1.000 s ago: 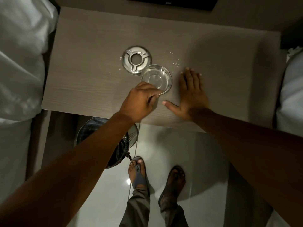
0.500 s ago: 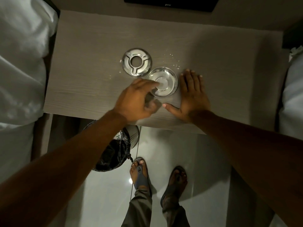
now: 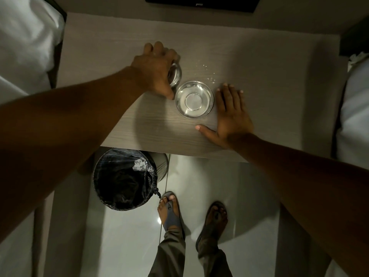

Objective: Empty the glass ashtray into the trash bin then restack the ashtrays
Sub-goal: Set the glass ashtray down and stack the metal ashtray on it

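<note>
Sitting upright near the tabletop's (image 3: 279, 62) front edge, the glass ashtray (image 3: 194, 99) is lying empty, just beside the metal ashtray (image 3: 175, 74). The left hand (image 3: 157, 70) is covering that one, fingers (image 3: 159, 47) curled over it. The right hand (image 3: 231, 114) is pressing flat, fingers spread. The trash bin (image 3: 121, 178) is standing below the front edge.

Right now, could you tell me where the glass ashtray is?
In the head view, the glass ashtray sits on the table between the two hands, just left of the flat right hand.
</note>
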Demonstrator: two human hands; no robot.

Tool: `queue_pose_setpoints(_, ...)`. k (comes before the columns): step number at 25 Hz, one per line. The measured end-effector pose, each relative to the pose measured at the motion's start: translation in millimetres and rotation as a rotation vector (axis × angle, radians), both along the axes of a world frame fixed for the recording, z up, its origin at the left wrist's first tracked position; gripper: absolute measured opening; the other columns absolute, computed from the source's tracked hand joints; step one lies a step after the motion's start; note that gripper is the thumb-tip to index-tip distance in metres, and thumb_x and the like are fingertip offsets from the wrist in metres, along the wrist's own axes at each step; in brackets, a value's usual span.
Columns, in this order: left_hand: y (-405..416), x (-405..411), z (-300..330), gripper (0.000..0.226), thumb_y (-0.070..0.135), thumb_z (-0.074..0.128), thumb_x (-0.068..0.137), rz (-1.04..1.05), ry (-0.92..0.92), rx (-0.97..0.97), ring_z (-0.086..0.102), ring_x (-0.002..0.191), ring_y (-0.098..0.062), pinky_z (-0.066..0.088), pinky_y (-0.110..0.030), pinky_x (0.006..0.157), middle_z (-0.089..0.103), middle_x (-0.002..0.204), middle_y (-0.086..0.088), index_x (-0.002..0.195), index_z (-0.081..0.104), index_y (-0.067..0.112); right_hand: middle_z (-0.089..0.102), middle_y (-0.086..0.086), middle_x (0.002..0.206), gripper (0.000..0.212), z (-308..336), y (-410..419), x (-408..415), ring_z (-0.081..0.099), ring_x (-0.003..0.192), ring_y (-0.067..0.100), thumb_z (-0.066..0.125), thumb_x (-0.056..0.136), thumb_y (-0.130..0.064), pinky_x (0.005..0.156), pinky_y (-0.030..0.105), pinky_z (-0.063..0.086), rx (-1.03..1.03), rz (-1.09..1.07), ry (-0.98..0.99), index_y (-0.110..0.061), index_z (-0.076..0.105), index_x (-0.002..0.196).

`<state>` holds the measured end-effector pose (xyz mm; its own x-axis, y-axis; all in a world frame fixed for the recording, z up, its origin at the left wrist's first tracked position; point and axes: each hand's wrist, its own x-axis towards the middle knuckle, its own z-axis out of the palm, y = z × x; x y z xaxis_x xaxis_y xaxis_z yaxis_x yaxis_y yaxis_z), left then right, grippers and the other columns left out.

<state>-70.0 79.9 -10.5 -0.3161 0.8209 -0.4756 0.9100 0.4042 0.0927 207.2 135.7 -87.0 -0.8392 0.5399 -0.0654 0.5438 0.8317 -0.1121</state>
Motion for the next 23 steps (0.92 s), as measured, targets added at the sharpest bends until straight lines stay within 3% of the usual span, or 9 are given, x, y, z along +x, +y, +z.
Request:
queue_pose_setpoints(5, -5.5, 17.9, 12.9, 0.117, 0.061, 0.086, 0.044, 0.077, -0.016, 0.086, 0.036, 0.129, -0.038, 0.046, -0.056, 0.095, 0.037, 0.140, -0.017, 0.142, 0.032, 0.026, 0.025, 0.031, 0.166, 0.119, 1.0, 2.7, 2.9, 0.020, 0.156, 0.046, 0.043, 0.085, -0.086, 0.128, 0.060, 0.012, -0.015, -0.005, -0.006, 0.005, 0.028, 0.159)
queue_pose_setpoints(8, -11.8, 43.1, 28.9, 0.118, 0.071, 0.075, 0.038, 0.006, 0.013, 0.150, 0.040, 0.123, -0.037, 0.048, -0.053, 0.089, 0.040, 0.135, -0.016, 0.139, 0.034, 0.024, 0.024, 0.030, 0.166, 0.120, 1.6, 1.4, -2.4, 0.018, 0.156, 0.045, 0.040, 0.085, -0.088, 0.128, 0.060, 0.011, -0.025, 0.001, -0.005, 0.004, 0.025, 0.160)
queue_pose_setpoints(23, -0.3, 98.9, 15.9, 0.118, 0.066, 0.082, 0.048, -0.124, 0.017, 0.005, 0.039, 0.129, -0.036, 0.045, -0.054, 0.094, 0.038, 0.143, -0.015, 0.146, 0.033, 0.021, 0.022, 0.030, 0.167, 0.121, 5.6, -0.6, -5.5, 0.016, 0.158, 0.044, 0.037, 0.086, -0.089, 0.128, 0.059, 0.012, -0.048, 0.007, -0.036, 0.005, 0.024, 0.161)
